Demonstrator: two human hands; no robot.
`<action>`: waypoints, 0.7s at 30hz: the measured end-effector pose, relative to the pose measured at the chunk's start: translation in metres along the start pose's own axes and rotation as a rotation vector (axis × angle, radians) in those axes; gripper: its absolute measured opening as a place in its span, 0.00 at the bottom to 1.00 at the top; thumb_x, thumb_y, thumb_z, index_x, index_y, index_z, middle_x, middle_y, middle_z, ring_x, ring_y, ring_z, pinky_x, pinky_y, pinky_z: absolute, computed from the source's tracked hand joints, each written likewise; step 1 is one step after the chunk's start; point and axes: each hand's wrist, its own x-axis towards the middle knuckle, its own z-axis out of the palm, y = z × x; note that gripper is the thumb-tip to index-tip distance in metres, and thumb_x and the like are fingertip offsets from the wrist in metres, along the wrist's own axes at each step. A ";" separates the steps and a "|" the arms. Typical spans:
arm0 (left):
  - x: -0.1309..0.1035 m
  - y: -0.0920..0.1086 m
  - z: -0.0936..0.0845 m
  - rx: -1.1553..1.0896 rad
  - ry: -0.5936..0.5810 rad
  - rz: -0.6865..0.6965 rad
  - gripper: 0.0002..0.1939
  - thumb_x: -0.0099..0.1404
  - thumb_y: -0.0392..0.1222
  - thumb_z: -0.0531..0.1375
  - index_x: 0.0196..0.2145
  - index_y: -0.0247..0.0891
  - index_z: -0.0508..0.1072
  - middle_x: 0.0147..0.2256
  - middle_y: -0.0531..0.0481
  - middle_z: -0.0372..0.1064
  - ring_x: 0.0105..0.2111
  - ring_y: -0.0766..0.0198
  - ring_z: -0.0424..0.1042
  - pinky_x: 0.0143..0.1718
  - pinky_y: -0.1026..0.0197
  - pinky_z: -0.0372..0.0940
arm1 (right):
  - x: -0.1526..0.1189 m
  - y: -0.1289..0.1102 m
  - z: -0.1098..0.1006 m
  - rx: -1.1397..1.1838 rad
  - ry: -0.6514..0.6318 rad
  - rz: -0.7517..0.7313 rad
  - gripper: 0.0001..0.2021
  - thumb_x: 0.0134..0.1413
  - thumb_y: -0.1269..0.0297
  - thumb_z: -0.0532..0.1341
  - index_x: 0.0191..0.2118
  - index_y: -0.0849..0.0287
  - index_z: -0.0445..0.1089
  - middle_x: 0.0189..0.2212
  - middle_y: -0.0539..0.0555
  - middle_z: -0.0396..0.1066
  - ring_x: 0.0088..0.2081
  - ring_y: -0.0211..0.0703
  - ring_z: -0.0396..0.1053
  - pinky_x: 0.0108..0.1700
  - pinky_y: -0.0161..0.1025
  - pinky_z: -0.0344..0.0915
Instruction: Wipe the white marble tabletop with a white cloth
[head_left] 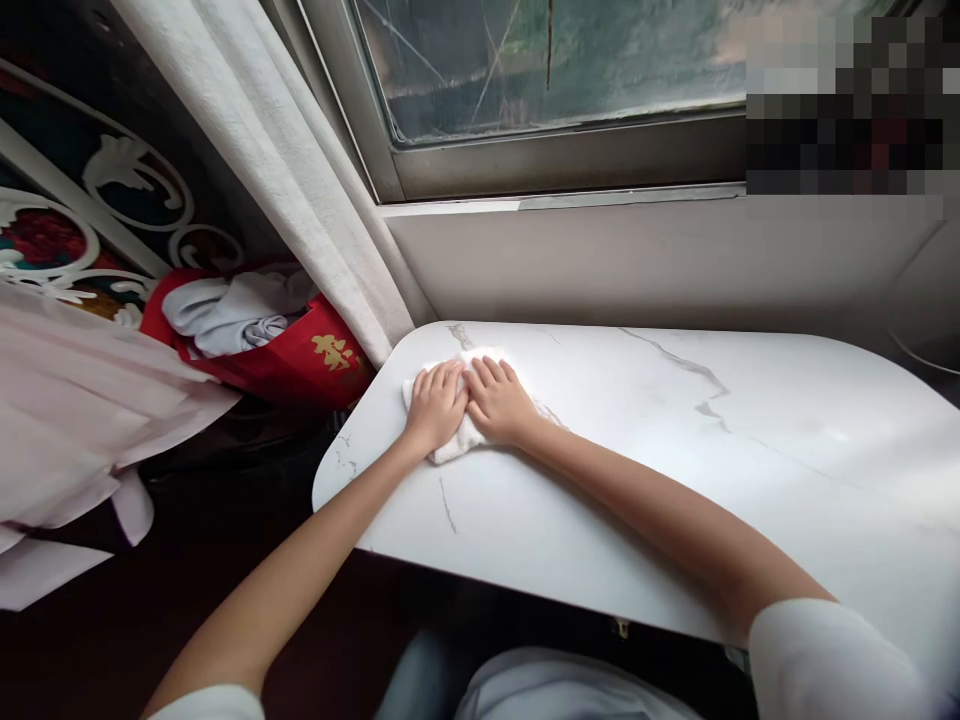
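Observation:
A folded white cloth (455,441) lies on the white marble-patterned table (637,430), close to its rounded left end. My left hand (437,403) rests flat on the cloth's left part, palm down, with its fingers stretched toward the window. Right beside it, my right hand (496,400) presses flat on the cloth's right part, and the two hands touch near the thumbs. Neither hand is wrapped round the cloth. Much of the cloth is hidden under them.
A window (562,70) and pale wall stand behind the table. Left of it hang a light curtain (270,140) and a red bag (300,355) with pale fabric inside. Pink fabric (90,400) drapes at the far left. A thin cable (922,357) shows at right.

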 end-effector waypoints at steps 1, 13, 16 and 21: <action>-0.016 0.006 -0.004 0.006 0.000 0.006 0.21 0.69 0.41 0.44 0.56 0.35 0.63 0.60 0.40 0.60 0.61 0.53 0.57 0.64 0.46 0.45 | -0.015 -0.007 -0.004 0.002 -0.010 -0.011 0.25 0.63 0.63 0.48 0.61 0.71 0.58 0.63 0.67 0.55 0.64 0.59 0.49 0.63 0.54 0.44; -0.148 0.068 -0.039 -0.026 -0.005 0.104 0.25 0.69 0.40 0.44 0.62 0.38 0.55 0.62 0.39 0.56 0.63 0.51 0.53 0.64 0.41 0.46 | -0.142 -0.058 -0.040 0.081 -0.036 -0.170 0.29 0.63 0.59 0.47 0.65 0.72 0.53 0.65 0.69 0.50 0.66 0.62 0.42 0.65 0.61 0.40; -0.134 0.066 -0.035 -0.028 -0.011 0.072 0.24 0.69 0.40 0.44 0.62 0.39 0.56 0.61 0.39 0.58 0.62 0.50 0.54 0.63 0.40 0.46 | -0.129 -0.049 -0.039 0.094 -0.051 -0.150 0.29 0.63 0.59 0.47 0.64 0.70 0.53 0.65 0.68 0.50 0.66 0.60 0.43 0.65 0.60 0.40; -0.073 0.059 -0.017 -0.025 -0.028 0.034 0.23 0.68 0.41 0.44 0.58 0.35 0.60 0.60 0.38 0.59 0.61 0.50 0.56 0.63 0.43 0.44 | -0.085 -0.014 -0.030 0.077 -0.048 -0.056 0.27 0.62 0.61 0.48 0.63 0.68 0.56 0.63 0.64 0.54 0.64 0.57 0.47 0.64 0.55 0.43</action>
